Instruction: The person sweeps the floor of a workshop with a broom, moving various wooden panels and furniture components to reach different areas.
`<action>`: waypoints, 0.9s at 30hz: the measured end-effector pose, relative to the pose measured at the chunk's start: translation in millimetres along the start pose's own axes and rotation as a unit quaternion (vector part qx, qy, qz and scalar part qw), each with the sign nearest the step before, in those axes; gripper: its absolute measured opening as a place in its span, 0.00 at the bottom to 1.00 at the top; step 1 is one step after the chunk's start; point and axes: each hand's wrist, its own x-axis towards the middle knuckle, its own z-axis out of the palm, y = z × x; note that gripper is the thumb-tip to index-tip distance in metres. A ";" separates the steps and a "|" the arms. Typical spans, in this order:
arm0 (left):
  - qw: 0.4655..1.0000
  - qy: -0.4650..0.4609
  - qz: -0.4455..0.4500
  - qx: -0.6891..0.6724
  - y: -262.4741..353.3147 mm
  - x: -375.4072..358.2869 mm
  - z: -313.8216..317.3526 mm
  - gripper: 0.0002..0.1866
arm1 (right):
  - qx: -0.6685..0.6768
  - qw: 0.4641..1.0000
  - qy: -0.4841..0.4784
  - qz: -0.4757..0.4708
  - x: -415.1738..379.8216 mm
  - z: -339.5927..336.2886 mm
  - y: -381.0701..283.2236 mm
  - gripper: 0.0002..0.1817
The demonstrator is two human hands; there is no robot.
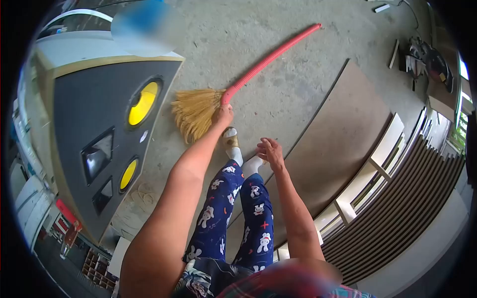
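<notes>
A straw broom (198,110) with fan-shaped bristles lies low over the concrete floor, its bristles spread to the left. Its long red ribbed handle (271,62) runs off to the upper right. My left hand (223,115) is closed around the broom where the bristles meet the handle. Beside my right knee and foot, my right hand (271,151) hangs with its fingers loosely bent and apart, holding nothing. My feet, in white socks and a sandal (230,139), stand just below the broom.
A large dark cabinet panel (74,124) with yellow round inserts (143,103) stands at left. A brown board (343,119) lies at right, near slatted panels (392,213) and a white frame (348,211). A dark power tool (430,62) sits at upper right. A blurred blue shape appears at top.
</notes>
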 end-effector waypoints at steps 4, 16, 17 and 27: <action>0.993 0.078 0.077 0.035 7.9 69.0 29.4 0.15 | -0.002 1.000 0.013 -0.026 49.4 -24.8 5.6 0.21; 0.972 0.110 0.065 0.196 26.8 135.2 71.0 0.18 | -0.035 0.996 0.071 -0.045 95.8 -66.9 6.3 0.20; 0.973 0.114 0.050 0.194 28.1 136.6 72.3 0.15 | -0.038 0.995 0.071 -0.049 97.8 -69.6 3.4 0.20; 0.967 0.128 0.076 0.206 14.3 127.0 103.0 0.08 | -0.075 0.994 0.057 -0.063 98.5 -84.1 -11.0 0.18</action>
